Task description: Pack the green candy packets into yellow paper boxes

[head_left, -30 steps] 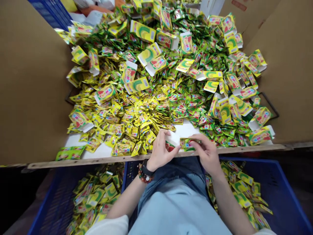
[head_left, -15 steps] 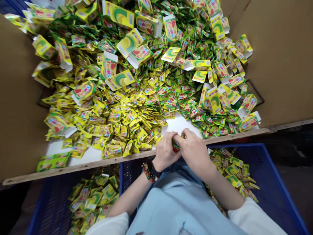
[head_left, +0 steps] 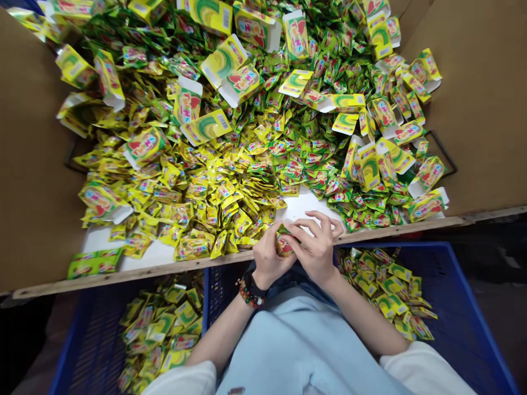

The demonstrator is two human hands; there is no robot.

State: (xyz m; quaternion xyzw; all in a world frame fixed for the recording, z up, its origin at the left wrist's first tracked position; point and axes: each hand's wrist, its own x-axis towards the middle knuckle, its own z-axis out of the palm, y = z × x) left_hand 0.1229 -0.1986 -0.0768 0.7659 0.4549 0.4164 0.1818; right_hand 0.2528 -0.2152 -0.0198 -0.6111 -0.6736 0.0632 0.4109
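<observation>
At the table's front edge, my left hand [head_left: 268, 257] is closed around a small candy box [head_left: 284, 246] printed green, yellow and red. My right hand [head_left: 317, 249] has its thumb and index finger pressed on the box's upper end, while its other fingers stick out to the right. The box is mostly covered by my fingers, so its contents are hidden. Just beyond my hands lies a heap of small packets: yellow sachets [head_left: 224, 203] to the left and green sachets [head_left: 310, 164] to the right.
Open-ended boxes, such as a yellow one [head_left: 206, 127], lie scattered over the heap. Cardboard walls [head_left: 481, 109] flank both sides. A wooden strip [head_left: 164, 269] edges the white tabletop [head_left: 307, 204]. Below stand a left blue crate [head_left: 93, 329] and a right blue crate [head_left: 447, 274], holding filled boxes.
My right hand brought a green packet to the box's open end, and the packet no longer shows. The right-hand fingers have since spread out, with thumb and index still at the box. The view has shifted.
</observation>
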